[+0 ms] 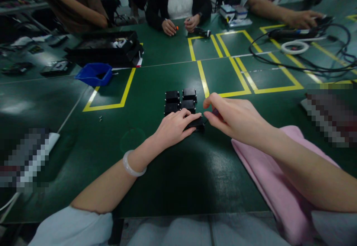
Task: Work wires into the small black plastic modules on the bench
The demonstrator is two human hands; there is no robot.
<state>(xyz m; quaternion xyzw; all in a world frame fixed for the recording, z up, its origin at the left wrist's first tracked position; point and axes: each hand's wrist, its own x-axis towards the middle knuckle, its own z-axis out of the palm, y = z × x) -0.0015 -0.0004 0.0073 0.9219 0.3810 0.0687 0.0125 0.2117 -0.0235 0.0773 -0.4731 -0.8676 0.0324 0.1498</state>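
Note:
Several small black boxes (172, 97) with bright screw heads at their corners sit grouped on the green table. My left hand (175, 125) holds the nearest black box (194, 122) against the table, its thumb along the near side and its fingers over the top. My right hand (232, 116) is closed around a small screwdriver (215, 112) whose dark handle is mostly hidden by the fingers. The thin shaft points left and meets the right end of that box. Exact contact with a screw is too small to tell.
Tiny loose screws (100, 118) lie at the left. Beyond them are a blue bin (96, 74) and black trays (103, 47). A pink cloth (279, 164) lies under my right forearm. Black cables (301, 65) spread at the far right. Co-workers sit across the table.

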